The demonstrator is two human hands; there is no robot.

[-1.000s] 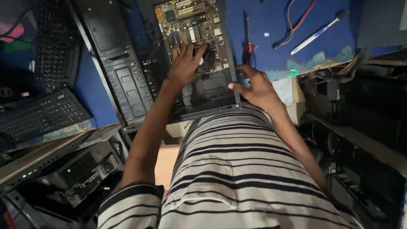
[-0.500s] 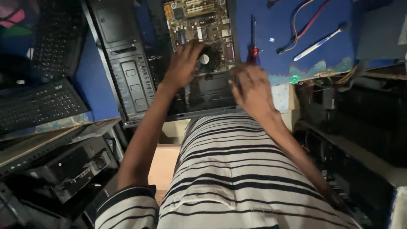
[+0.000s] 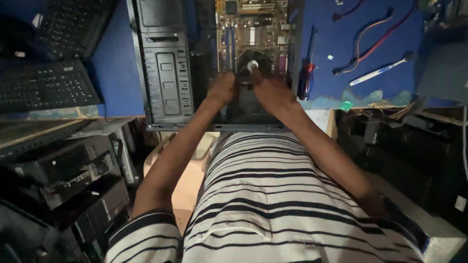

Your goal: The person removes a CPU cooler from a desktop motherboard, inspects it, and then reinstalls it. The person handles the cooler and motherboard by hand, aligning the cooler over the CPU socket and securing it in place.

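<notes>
Blue desk [image 3: 117,73] carries an opened computer case [image 3: 163,63] laid flat, exposing its fan [image 3: 253,61], where the left hand [image 3: 222,87] rests with grip curled, empty, while the right hand [image 3: 268,87] pinches fingers together on the fan's centre.

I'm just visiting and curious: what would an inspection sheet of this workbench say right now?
Surface: blue table top, worn along its front edge.
Job's things: open computer case lying flat, motherboard inside, round cooler fan at its near end.
Clutter: red-handled screwdriver, white toothbrush, black keyboard.
Hands: left hand and right hand both rest at the fan; whether either grips it cannot be told.
Cables: red and orange leads lying loose on the table.
Surroundings: stacked dark electronic units at left, more dark equipment at right.
</notes>
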